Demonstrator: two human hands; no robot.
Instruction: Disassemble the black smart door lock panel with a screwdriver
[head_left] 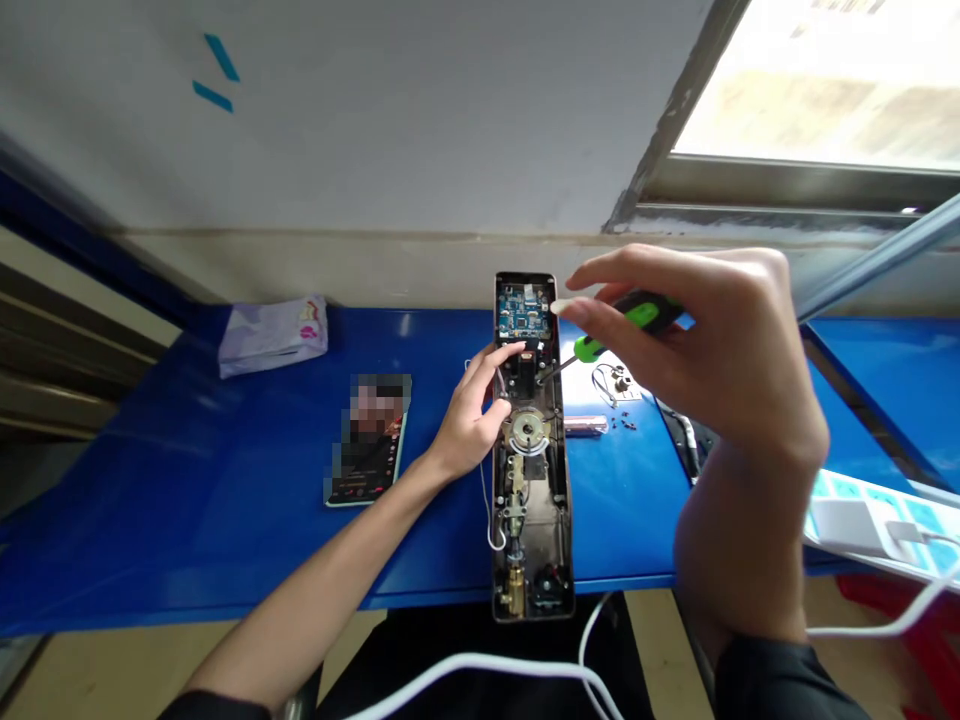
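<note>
A long dark electronic door lock housing [544, 490] lies on the blue table with its inside facing up. It shows a blue circuit board [525, 312] at the far end, a round metal part [529, 431] in the middle and brass parts [516, 590] at the near end. My left hand [474, 415] holds its left edge, index finger reaching inside and thumb on the rim. A thin pale wire runs beside that hand. My right hand [697, 350] grips a screwdriver [592, 346] with a green and black handle. Its tip points into the housing, below the board.
Left of the housing lies a phone [367, 440], with a tissue pack [274, 335] behind it. Several small dark screws [624, 421], a wired part [621, 380] and a shiny wrapped tube [585, 426] lie to the right. A power strip [862, 520] and white cable [480, 665] are nearer me.
</note>
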